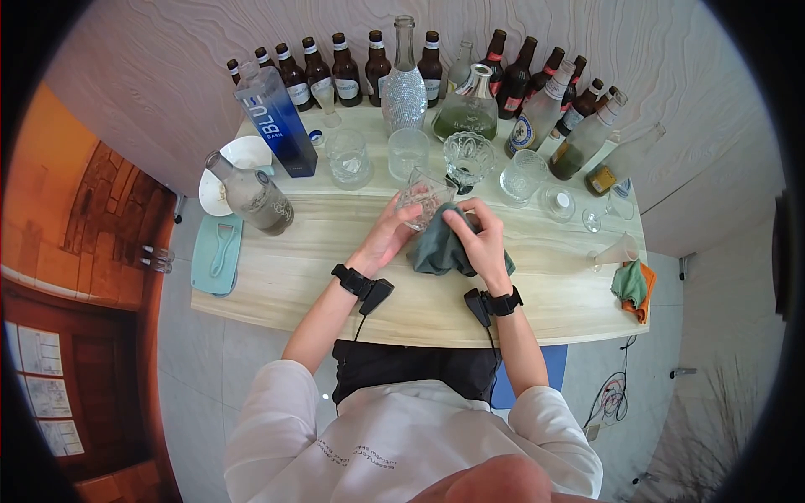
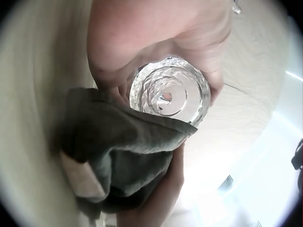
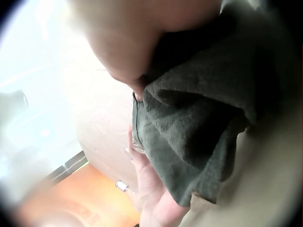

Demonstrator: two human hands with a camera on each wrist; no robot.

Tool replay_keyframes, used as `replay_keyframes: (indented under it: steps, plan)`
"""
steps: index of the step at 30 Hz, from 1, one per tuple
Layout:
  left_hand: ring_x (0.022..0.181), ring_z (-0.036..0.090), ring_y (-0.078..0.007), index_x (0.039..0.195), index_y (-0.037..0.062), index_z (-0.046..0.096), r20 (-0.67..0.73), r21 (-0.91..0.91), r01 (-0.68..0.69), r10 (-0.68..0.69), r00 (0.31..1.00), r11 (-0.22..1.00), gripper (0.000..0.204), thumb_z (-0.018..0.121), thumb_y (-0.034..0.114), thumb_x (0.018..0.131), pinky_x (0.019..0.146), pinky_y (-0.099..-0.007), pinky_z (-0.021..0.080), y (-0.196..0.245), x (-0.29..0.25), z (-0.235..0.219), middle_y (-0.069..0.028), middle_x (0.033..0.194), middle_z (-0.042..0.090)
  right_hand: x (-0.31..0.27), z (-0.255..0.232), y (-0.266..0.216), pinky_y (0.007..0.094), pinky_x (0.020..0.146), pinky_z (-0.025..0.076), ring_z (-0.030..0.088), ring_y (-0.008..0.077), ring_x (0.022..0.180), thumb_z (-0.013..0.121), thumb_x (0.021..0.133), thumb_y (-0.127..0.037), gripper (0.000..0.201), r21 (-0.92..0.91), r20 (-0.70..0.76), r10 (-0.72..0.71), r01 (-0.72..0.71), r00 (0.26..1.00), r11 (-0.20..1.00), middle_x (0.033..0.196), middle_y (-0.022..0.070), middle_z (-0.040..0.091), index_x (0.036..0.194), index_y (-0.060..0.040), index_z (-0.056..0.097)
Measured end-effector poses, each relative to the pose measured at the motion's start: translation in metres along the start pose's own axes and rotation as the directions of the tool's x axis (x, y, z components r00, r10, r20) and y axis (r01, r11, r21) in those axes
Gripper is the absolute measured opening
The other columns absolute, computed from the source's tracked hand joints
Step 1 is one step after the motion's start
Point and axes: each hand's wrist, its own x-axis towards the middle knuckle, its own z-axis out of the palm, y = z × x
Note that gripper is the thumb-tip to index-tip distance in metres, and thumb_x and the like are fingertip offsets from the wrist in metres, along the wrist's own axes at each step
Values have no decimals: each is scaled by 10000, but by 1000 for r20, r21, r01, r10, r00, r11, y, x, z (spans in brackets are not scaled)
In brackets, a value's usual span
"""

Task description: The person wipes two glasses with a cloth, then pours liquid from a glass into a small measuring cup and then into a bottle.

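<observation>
My left hand point(image 1: 388, 234) grips a clear cut-glass tumbler point(image 1: 426, 194), tilted above the middle of the table. In the left wrist view the tumbler's round base point(image 2: 170, 94) faces the camera, with fingers curled around its side. My right hand point(image 1: 484, 241) holds a dark green cloth point(image 1: 442, 243) bunched against the tumbler's right side. The cloth point(image 2: 128, 146) covers the lower edge of the glass in the left wrist view. Folds of the same cloth point(image 3: 189, 123) hang below the right hand in the right wrist view, hiding most of the tumbler.
Several glasses stand behind the hands, among them a footed glass bowl point(image 1: 470, 155). Bottles line the back, with a blue bottle point(image 1: 277, 121) and a grey bottle point(image 1: 256, 197) at left. A peeler point(image 1: 222, 250) lies on a teal board point(image 1: 210, 281). Folded cloths point(image 1: 633, 289) lie right.
</observation>
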Motion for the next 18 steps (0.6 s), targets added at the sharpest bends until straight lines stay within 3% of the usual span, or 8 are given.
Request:
replay_keyframes:
  steps: [4,7,9,13,16,18]
  plan:
    - [1373,529,-206,1562,71,420,13,-84,87,-86,996,993,800,651,541,958,1150,-392,404,-4,-5,2,-75,1487,568,2,-5,0,236,566,394,526,32,641,798,936,-161,222,162,-110,160,-141,981,977,724,12,656,1008,10,678]
    - [1348,551,-199,1543,78,445,28,-120,83,-80,996,989,784,622,580,967,1111,-387,438,-2,-6,6,-68,1481,576,5,-7,5,239,560,380,488,36,623,813,921,-161,229,135,-118,170,-154,978,979,779,9,665,1011,10,690]
    - [1339,559,-194,1531,90,456,21,-210,67,-64,998,976,766,619,589,972,1081,-392,464,-6,-3,0,-65,1490,571,7,-5,15,244,559,368,462,48,616,826,906,-162,234,68,-112,128,-121,985,990,827,10,665,997,11,696]
    - [1326,563,-189,1537,93,445,42,-222,62,-54,998,973,782,565,630,983,1073,-379,460,-2,-2,3,-70,1485,572,8,-4,20,263,565,355,429,81,612,854,865,-154,237,16,-46,46,-46,998,999,907,16,653,965,11,718]
    - [1311,567,-186,1538,94,444,61,-238,75,-62,996,968,794,531,657,985,1073,-371,453,1,-2,7,-67,1477,575,6,-5,6,275,576,363,448,95,621,864,839,-145,231,-121,-3,-111,110,994,987,896,24,641,956,4,733]
    - [1303,568,-187,1537,93,443,54,-221,72,-61,997,973,803,519,669,983,1072,-371,450,3,-2,9,-65,1471,577,6,-6,6,279,579,366,450,100,623,870,827,-144,233,-126,-2,-111,110,994,986,899,22,636,960,-2,742]
